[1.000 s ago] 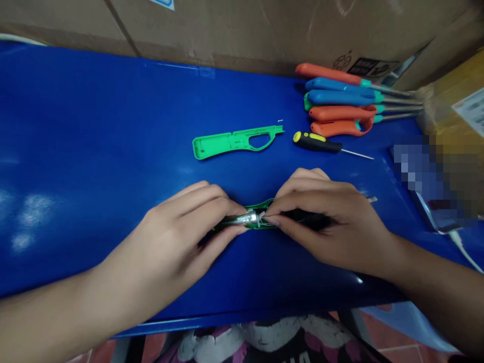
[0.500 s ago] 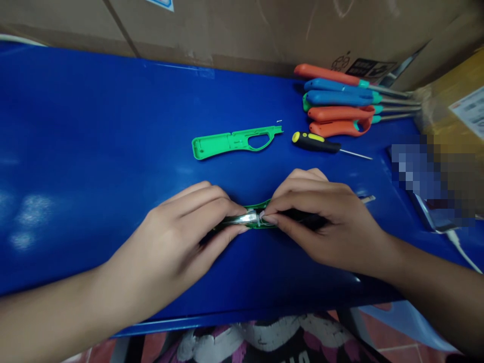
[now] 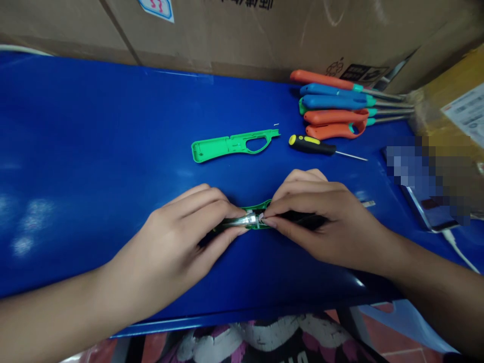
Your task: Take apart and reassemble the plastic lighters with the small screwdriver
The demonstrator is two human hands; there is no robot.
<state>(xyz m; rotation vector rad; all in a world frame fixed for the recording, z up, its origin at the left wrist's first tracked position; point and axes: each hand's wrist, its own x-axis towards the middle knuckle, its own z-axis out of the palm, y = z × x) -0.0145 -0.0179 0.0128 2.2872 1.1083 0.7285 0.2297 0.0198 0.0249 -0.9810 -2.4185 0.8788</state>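
Observation:
My left hand is closed around an opened green gas lighter half, its inner side facing up. Inside it lies a shiny, clear-to-silver fuel tank, partly covered by my left fingers. At the tank's right end, the thumb and forefinger of my right hand pinch a small whitish piece; its exact kind is too small to tell. My right hand hides the rest of the lighter. Behind my hands, the matching green handle shell rests hollow side up, with a tiny screw beside its tip.
A black and yellow screwdriver lies right of the shell. Behind it are several orange and blue lighters. A phone with a white cable lies at the right. Cardboard boxes line the back of the blue table.
The camera view has tilted slightly upward and shifted right. Both hands keep nearly the same grip on the lighter half, with only slight movement of my right fingertips.

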